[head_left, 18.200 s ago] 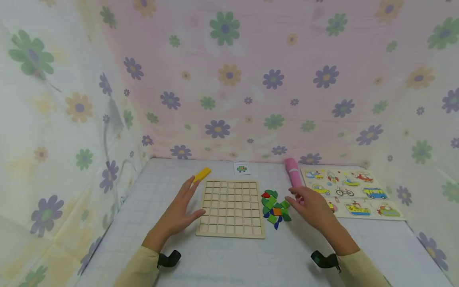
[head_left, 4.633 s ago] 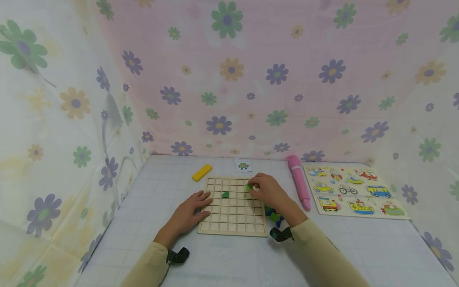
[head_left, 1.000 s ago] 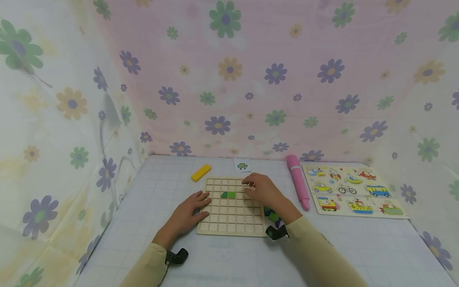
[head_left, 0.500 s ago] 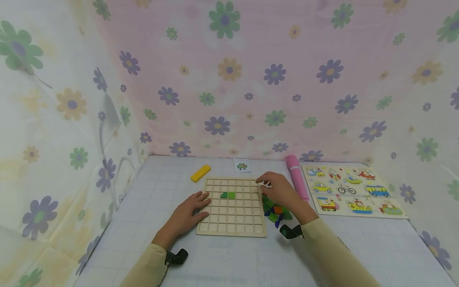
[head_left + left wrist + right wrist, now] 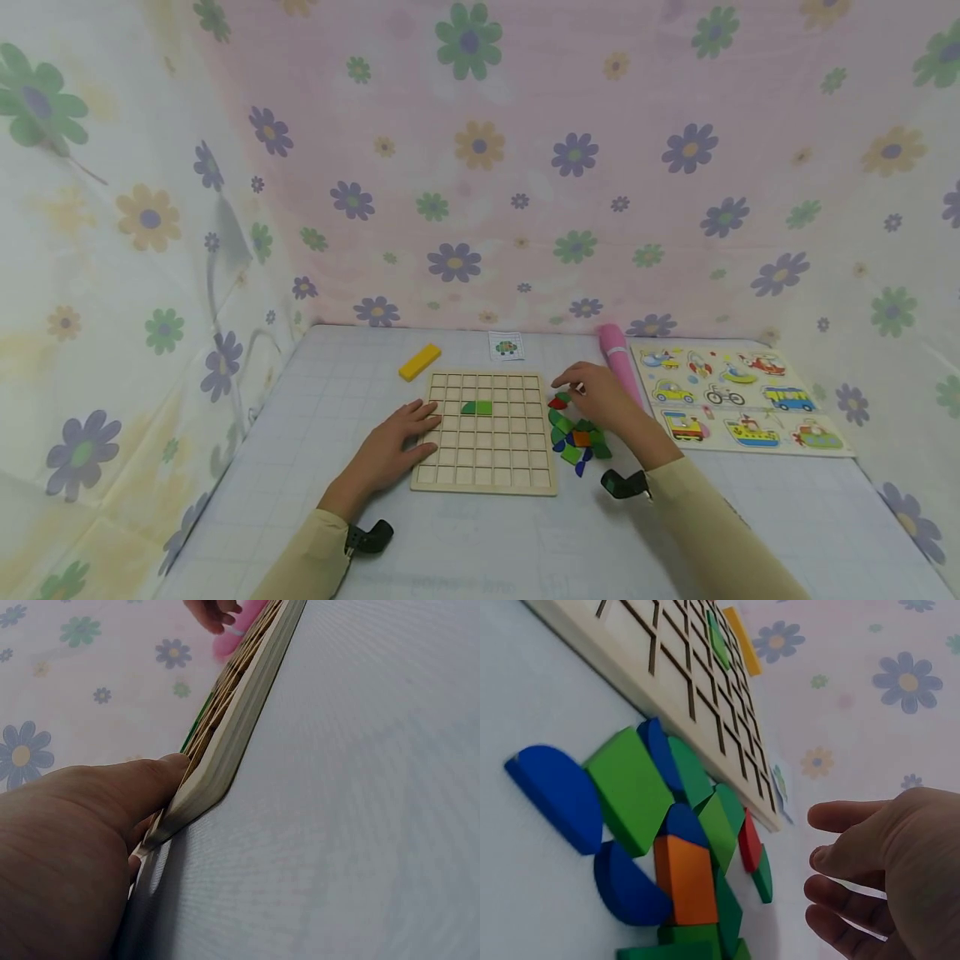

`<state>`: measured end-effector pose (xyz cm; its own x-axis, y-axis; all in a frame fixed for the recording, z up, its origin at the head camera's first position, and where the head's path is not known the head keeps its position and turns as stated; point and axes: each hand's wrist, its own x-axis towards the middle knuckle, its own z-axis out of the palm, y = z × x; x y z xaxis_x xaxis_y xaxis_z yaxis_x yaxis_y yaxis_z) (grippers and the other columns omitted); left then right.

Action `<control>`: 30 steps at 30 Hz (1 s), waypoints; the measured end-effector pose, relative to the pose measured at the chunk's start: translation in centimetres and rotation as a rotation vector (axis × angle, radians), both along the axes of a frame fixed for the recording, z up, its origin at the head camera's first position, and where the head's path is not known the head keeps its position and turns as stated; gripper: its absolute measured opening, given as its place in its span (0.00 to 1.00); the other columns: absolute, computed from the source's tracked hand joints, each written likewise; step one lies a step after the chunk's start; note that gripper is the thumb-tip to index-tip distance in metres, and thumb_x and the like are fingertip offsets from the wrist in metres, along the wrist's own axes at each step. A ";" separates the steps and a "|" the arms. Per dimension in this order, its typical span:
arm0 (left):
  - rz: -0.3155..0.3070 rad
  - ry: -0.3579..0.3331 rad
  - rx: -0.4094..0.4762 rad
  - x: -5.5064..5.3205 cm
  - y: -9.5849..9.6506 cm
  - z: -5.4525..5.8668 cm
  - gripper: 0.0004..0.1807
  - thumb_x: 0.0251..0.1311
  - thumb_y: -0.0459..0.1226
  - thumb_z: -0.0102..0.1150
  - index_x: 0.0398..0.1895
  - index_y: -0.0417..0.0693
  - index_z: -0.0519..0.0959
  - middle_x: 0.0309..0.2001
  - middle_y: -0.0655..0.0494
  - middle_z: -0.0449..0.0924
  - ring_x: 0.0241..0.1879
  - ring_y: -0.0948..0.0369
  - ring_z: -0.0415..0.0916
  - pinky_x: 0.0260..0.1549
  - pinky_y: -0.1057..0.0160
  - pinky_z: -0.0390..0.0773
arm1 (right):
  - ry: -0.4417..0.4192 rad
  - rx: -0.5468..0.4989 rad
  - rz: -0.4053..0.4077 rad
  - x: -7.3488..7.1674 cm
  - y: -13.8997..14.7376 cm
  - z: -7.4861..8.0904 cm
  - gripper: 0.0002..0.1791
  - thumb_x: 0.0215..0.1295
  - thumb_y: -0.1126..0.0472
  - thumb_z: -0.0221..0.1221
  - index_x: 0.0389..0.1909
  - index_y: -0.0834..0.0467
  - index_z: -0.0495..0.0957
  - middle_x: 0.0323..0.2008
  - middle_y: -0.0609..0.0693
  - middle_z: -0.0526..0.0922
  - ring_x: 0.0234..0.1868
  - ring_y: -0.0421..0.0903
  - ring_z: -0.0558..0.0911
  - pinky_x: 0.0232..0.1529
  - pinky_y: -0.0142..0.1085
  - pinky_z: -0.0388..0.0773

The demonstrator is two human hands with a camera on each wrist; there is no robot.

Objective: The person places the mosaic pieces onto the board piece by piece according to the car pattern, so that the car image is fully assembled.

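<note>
And the wooden grid board [image 5: 483, 477] comes into clear view, because the right hand [image 5: 603, 398] has just swung off its far right side! That looks like one placement done, and the work seems early on, with most cells bare.

Down to the hands. The left hand [image 5: 390, 450] stays at the board's left edge, relaxed, fingers extended, fingertips and thumb touching the wood but gripping nothing. The right hand is released too, fingers loosely bent, nothing visible between them and the thumb; it hangs over the far end of the loose pieces [image 5: 572, 455], apart from them in the right-wrist view.

That pile, right of the board and partly covered a second ago, now shows its blues, greens and single orange block [image 5: 686, 879].

Smaller still: the green square [image 5: 484, 407], pinched in the right hand moments ago, sits in the board's middle column, far half, beside the green quarter-round [image 5: 468, 407] on its left. And at the pile's far end, closest to the right hand, a little red piece [image 5: 558, 403].
</note>
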<state>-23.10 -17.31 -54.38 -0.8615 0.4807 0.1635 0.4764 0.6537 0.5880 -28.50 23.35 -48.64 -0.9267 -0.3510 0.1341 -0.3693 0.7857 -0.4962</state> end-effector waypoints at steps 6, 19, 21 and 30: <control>-0.001 0.010 0.003 0.0 -0.1 -0.1 0.29 0.77 0.47 0.66 0.76 0.47 0.78 0.81 0.55 0.67 0.83 0.44 0.55 0.75 0.32 0.60 | -0.033 0.049 0.003 -0.2 0.3 -0.8 0.19 0.73 0.74 0.58 0.53 0.57 0.92 0.52 0.55 0.86 0.50 0.54 0.84 0.55 0.53 0.85; -0.005 0.004 0.012 -0.1 0.0 -0.2 0.30 0.77 0.48 0.66 0.77 0.48 0.78 0.81 0.56 0.66 0.83 0.45 0.54 0.76 0.32 0.59 | -0.128 0.119 -0.044 -0.7 0.6 -1.5 0.17 0.71 0.71 0.66 0.58 0.60 0.89 0.47 0.53 0.85 0.44 0.51 0.79 0.51 0.47 0.85; -0.003 0.006 0.009 -0.1 0.0 -0.2 0.30 0.77 0.48 0.66 0.77 0.48 0.78 0.82 0.56 0.66 0.83 0.45 0.54 0.76 0.32 0.59 | -0.127 0.118 -0.050 -0.6 0.7 -1.5 0.16 0.71 0.69 0.68 0.58 0.60 0.89 0.46 0.53 0.84 0.43 0.50 0.79 0.51 0.46 0.85; -0.009 0.007 0.003 -0.2 -0.1 -0.3 0.30 0.77 0.48 0.66 0.77 0.48 0.77 0.82 0.56 0.66 0.83 0.45 0.54 0.76 0.33 0.60 | -0.118 0.114 -0.076 -0.3 0.7 -1.4 0.15 0.71 0.67 0.69 0.57 0.64 0.88 0.38 0.51 0.81 0.40 0.51 0.77 0.46 0.44 0.83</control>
